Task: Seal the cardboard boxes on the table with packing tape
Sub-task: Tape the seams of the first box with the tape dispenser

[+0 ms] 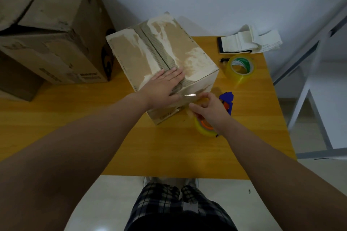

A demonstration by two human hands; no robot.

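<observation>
A small worn cardboard box stands in the middle of the wooden table, its top flaps closed along a torn centre seam. My left hand lies flat with straight fingers on the near end of the box top. My right hand hovers at the box's near right corner and pinches a strip of clear tape that runs to the box edge. Under my right hand lies a blue tape dispenser with a clear tape roll.
A large cardboard box fills the back left of the table. A loose roll of clear tape sits to the right of the small box, with folded white cloth behind it. A white metal frame stands right of the table.
</observation>
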